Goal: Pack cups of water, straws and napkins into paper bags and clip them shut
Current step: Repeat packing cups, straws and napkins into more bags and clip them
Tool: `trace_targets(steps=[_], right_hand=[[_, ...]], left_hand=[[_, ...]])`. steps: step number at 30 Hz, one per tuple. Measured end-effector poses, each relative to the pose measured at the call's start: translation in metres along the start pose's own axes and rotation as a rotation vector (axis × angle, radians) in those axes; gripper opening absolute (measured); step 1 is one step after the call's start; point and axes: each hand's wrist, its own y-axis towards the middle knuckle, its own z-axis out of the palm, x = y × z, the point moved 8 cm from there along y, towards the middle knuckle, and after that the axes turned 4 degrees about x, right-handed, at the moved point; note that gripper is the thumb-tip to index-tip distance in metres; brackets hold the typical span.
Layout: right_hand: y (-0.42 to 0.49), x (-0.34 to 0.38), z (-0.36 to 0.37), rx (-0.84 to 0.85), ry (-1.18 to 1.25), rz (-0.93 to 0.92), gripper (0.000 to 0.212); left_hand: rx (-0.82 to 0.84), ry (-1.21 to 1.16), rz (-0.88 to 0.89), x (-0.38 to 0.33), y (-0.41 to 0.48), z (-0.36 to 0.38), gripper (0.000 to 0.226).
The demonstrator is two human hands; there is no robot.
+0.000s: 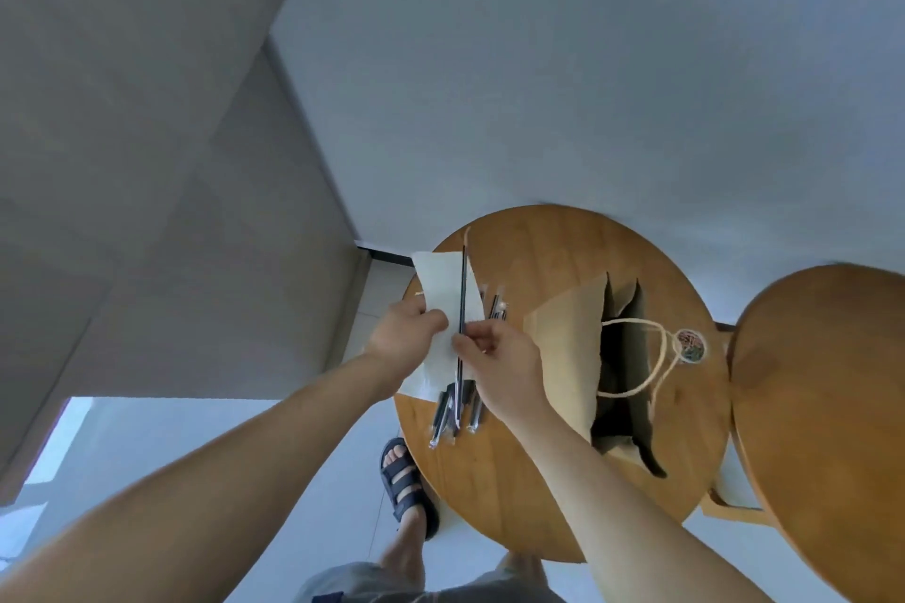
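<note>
Both forearms are bare, with no sleeve, watch or ring showing on the left hand or the right hand. At the near edge of the view the person wears grey shorts, loosely creased, with a small dark blue patch at the waist. The left foot, seen left of the bench, is in a dark navy slide sandal with two broad ribbed straps across the top, toes left open; the other foot is mostly hidden.
</note>
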Motion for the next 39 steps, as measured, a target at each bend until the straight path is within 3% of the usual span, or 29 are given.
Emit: trace_targets(steps=[3, 8, 13, 17, 20, 24, 29, 35, 39], right_hand=[[-0.01, 0.029, -0.022, -0.028, -0.035, -0.067, 0.012], [-0.025, 0.059, -0.052, -0.067, -0.103, -0.125, 0.017], [-0.039, 0.071, -0.078, -0.094, -0.144, -0.107, 0.021], [-0.051, 0.089, -0.126, -0.252, -0.101, -0.145, 0.033], [-0.048, 0.1, -0.144, -0.145, -0.007, -0.127, 0.043], [-0.046, 0.115, -0.153, 0.05, 0.182, -0.149, 0.038], [-0.046, 0.125, -0.176, 0.021, 0.163, -0.193, 0.023], [-0.045, 0.115, -0.194, -0.019, 0.051, -0.15, 0.016], [-0.04, 0.104, -0.238, -0.21, 0.002, -0.083, 0.019]], left_hand=[[0.054, -0.076, 0.083, -0.029, -0.019, 0.01, 0.032], [0.076, -0.076, 0.218, -0.057, -0.042, 0.022, 0.017], [0.079, -0.076, 0.274, -0.077, -0.057, 0.032, 0.017], [0.127, -0.169, 0.287, -0.1, -0.066, 0.036, 0.019], [0.215, -0.191, 0.326, -0.126, -0.077, 0.047, 0.021], [0.328, -0.173, 0.376, -0.157, -0.093, 0.07, 0.016], [0.338, -0.185, 0.401, -0.177, -0.099, 0.093, 0.016], [0.307, -0.006, 0.462, -0.18, -0.095, 0.111, 0.018], [0.223, 0.194, 0.445, -0.159, -0.075, 0.104, 0.041]])
